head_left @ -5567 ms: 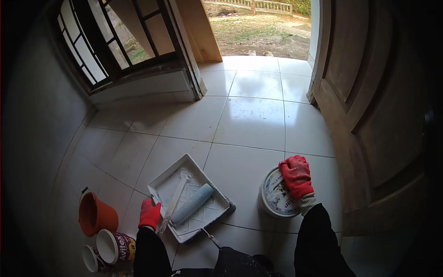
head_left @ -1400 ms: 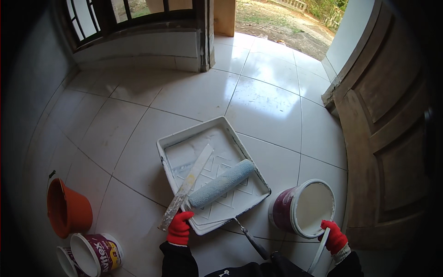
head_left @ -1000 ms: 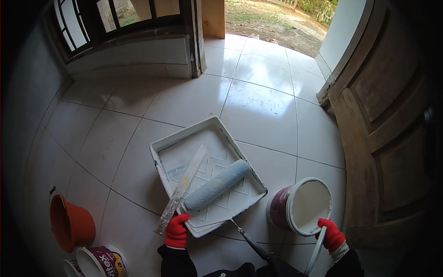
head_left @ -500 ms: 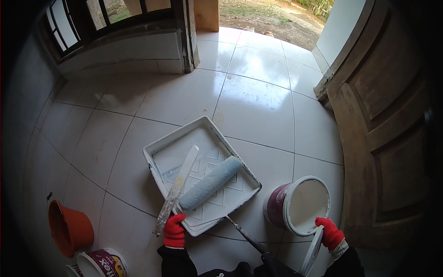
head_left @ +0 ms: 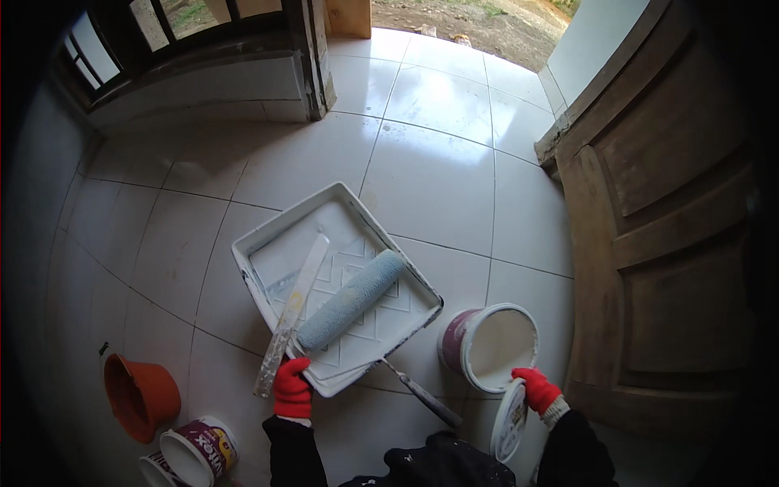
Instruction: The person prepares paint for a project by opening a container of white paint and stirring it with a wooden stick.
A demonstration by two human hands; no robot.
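My left hand (head_left: pixel 293 390), in a red glove, is closed on the near left corner of a white paint tray (head_left: pixel 339 191). Across the tray lies a paint roller (head_left: pixel 350 302) with a pale blue-grey sleeve; its dark handle (head_left: pixel 426 402) sticks out over the near edge. A flat, paint-stained stick (head_left: pixel 294 312) rests over the tray's left rim, right beside my left glove. My right hand (head_left: pixel 536 390), also gloved in red, pinches the edge of a round white lid (head_left: pixel 510 422). That lid hangs tilted just in front of a white and purple paint bucket (head_left: pixel 459 339) containing off-white paint.
An orange bucket (head_left: pixel 146 399) lies tipped on the tiled floor (head_left: pixel 438 174) at the lower left, with empty-looking white and purple tubs (head_left: pixel 204 450) next to it. A brown panelled door (head_left: pixel 665 243) stands along the right. A doorway opens onto bare ground (head_left: pixel 479 24) at the far side.
The lid has turned, so its flat face shows more than its edge. My hands, the tray and the bucket sit further left and higher in the picture, as the whole view has shifted.
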